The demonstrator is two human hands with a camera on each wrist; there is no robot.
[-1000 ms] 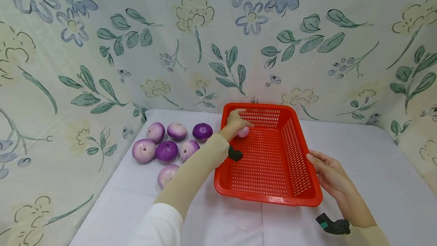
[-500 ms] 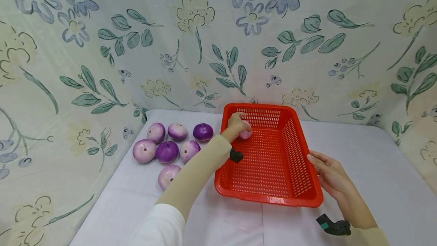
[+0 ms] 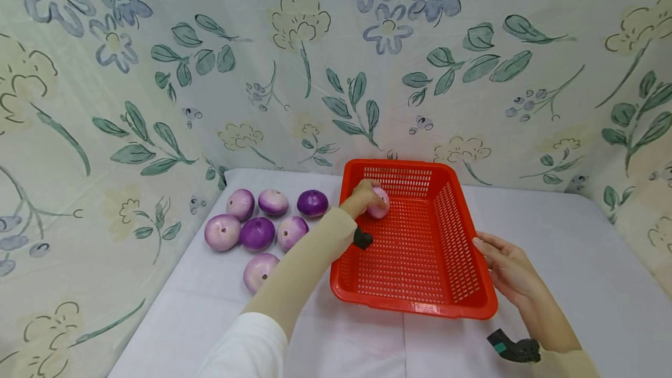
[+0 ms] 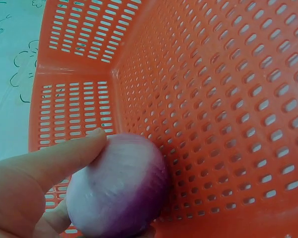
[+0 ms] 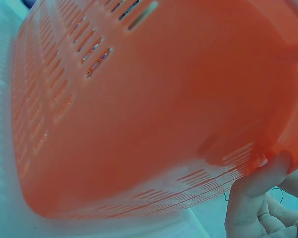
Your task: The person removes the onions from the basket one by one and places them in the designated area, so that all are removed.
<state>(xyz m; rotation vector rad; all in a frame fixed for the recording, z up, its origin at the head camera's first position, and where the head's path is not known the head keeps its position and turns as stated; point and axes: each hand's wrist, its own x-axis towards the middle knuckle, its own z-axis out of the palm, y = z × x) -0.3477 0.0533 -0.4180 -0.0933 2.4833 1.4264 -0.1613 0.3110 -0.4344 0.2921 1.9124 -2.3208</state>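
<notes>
Inside the far left corner of the red plastic basket [image 3: 412,307], my left hand [image 3: 361,197] grips a purple-and-white onion [image 3: 380,207]. In the left wrist view, the thumb lies across the top of the onion [image 4: 121,186], and other fingers show partly beneath it. The onion sits close to the basket's slotted floor; whether it touches is hard to tell. My right hand [image 3: 508,267] holds the basket's right rim. From the right wrist view, the thumb and fingers of that hand [image 5: 263,203] are bent at the rim, beside the basket's outer wall [image 5: 154,109].
Several more onions stand on the white tabletop [image 3: 194,308] left of the basket, among them a dark purple onion [image 3: 257,233] and a pale onion [image 3: 221,232]. My left forearm [image 3: 299,267] partly covers the nearest one. A floral curtain [image 3: 294,74] hangs behind the table.
My left hand has moved slightly down and nearer inside the basket with the onion, which shows more fully now. The right hand and basket stay in place.
</notes>
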